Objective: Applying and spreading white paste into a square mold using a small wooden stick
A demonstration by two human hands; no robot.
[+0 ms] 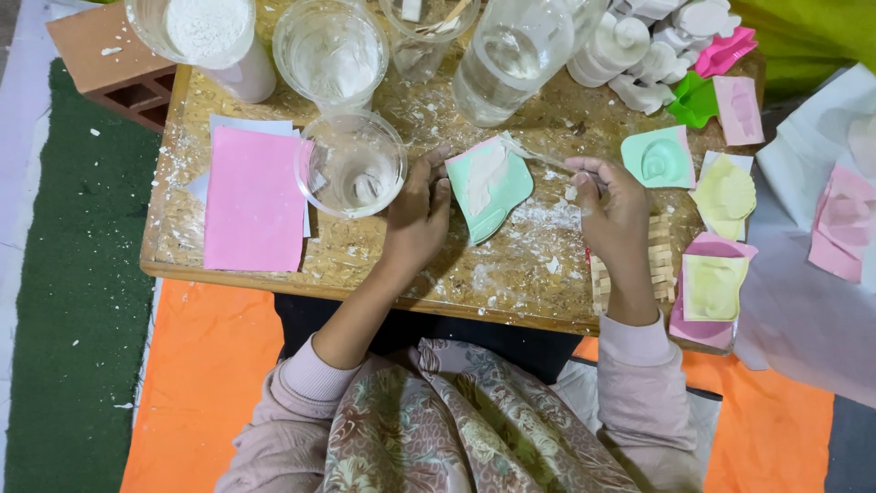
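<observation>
Floral-patterned fabric over the person's lap fills the near edge of the head view, with pale pink sleeves running up to both hands. Landmark: the green flexible mould lying on the plaster-spattered chipboard table.

Left hand: just left of the green mould, fingers curled and touching its left edge, steadying it flat on the board.

Right hand: right of the mould, closed in a pinch on a thin clear stick whose far end reaches the mould's upper corner.

Stage of work, as judged: white plaster covers only part of the mould's hollow, so filling appears under way, not finished. Left of the mould stands a clear plastic cup with only a little white residue left in it; a pink paper sheet lies further left. Right of the mould rest a mint mould, two yellow moulds and pink moulds, seemingly filled already. Beyond the mould, at upper right, white plaster casts sit demoulded, beside a clear plastic bottle and a tub of white powder.
</observation>
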